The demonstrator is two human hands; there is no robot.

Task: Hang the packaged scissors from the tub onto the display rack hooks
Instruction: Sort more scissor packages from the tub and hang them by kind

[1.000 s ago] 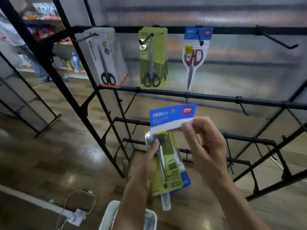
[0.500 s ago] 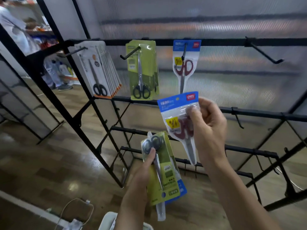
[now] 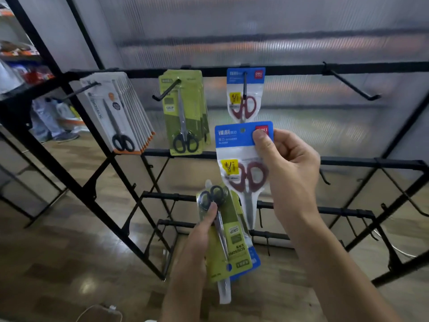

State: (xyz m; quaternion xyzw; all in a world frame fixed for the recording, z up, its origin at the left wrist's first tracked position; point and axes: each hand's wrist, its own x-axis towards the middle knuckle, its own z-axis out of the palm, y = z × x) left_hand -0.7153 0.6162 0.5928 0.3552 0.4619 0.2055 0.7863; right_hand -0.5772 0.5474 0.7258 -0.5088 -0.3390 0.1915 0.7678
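Scissors pack (image 3: 241,163) pinched by right hand (image 3: 287,168) below hung blue pack (image 3: 245,94); left hand (image 3: 204,231) grips green packs (image 3: 228,238).

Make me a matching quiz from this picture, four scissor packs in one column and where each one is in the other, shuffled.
1. white pack
2. blue pack with red scissors
3. green stack with the black-handled scissors
4. small blue pack

A. in the left hand
B. hanging on the third hook
C. hanging on the leftmost hook
D. pinched by the right hand

Pairs: 1-C, 2-D, 3-A, 4-B
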